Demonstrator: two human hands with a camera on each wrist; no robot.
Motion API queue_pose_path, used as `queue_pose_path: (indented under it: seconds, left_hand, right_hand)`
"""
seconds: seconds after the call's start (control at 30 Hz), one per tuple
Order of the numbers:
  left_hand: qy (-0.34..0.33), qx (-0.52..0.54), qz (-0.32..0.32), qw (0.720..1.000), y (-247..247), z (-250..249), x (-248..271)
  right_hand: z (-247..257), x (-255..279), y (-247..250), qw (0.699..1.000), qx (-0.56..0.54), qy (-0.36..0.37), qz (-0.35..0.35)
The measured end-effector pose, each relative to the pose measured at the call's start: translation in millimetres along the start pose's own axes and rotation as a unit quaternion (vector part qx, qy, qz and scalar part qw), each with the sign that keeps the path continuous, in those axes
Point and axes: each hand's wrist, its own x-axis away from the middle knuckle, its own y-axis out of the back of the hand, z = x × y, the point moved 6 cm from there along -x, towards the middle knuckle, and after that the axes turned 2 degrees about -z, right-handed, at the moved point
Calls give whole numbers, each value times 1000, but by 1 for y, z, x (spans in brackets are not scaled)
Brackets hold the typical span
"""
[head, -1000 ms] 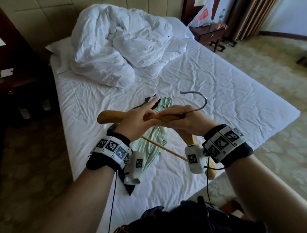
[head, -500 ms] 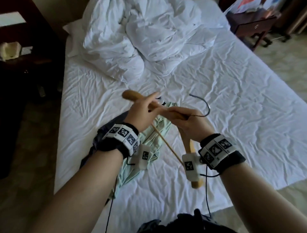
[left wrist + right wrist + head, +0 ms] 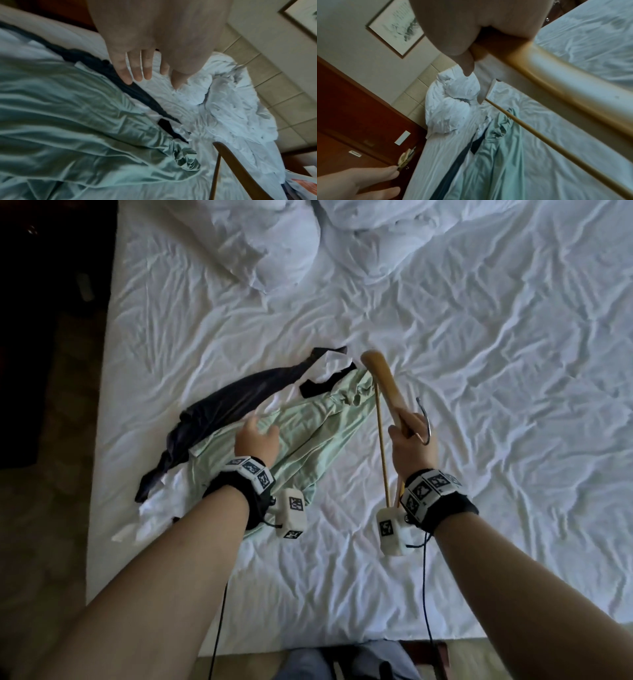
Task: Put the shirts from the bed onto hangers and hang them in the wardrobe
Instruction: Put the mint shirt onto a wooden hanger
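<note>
A pale green shirt point(image 3: 318, 436) lies crumpled on the white bed sheet point(image 3: 496, 378), with a dark navy garment point(image 3: 236, 398) and a white one point(image 3: 154, 508) beside and under it. My left hand point(image 3: 257, 436) hovers over the green shirt point(image 3: 77, 121) with fingers point(image 3: 137, 70) spread straight, holding nothing. My right hand point(image 3: 411, 436) grips a wooden hanger point(image 3: 383, 381) at its middle by the metal hook point(image 3: 424, 422), the hanger standing on edge just right of the shirt. In the right wrist view the hanger point(image 3: 565, 81) runs across and its thin bar point(image 3: 539, 134) crosses over the green shirt point(image 3: 496, 155).
A bunched white duvet point(image 3: 308, 237) fills the head of the bed. Dark wooden furniture point(image 3: 351, 121) and dim floor point(image 3: 44, 508) lie along the bed's left edge. The foot edge of the bed point(image 3: 308, 648) is just in front of me.
My left hand has let go of the hanger and dropped down-left over the green shirt. My right hand alone now holds the hanger, turned end-on. The view has tilted down toward the bed.
</note>
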Motion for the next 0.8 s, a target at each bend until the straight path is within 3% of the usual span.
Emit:
queue_pose_path:
  seconds: [0.13, 0.3, 0.5, 0.6, 0.7, 0.8]
  left_hand:
    - [31, -20, 31, 999, -53, 8, -26]
    - [-15, -58, 58, 996, -107, -4, -55]
    - [-4, -19, 92, 996, -162, -20, -67]
    - [-39, -44, 112, 992, -183, -32, -79]
    - [-118, -104, 118, 980, -202, -50, -95]
    - [-130, -140, 128, 973, -218, -59, -106]
  right_hand:
    - [-30, -34, -10, 999, -10, -44, -24]
    - [-51, -79, -16, 998, 28, -28, -41]
    - [-93, -115, -17, 996, 53, -51, -54]
    - [-108, -120, -16, 994, 58, -51, -72]
    - [-111, -124, -15, 993, 70, -46, -82]
    - [-107, -124, -12, 992, 94, -28, -80]
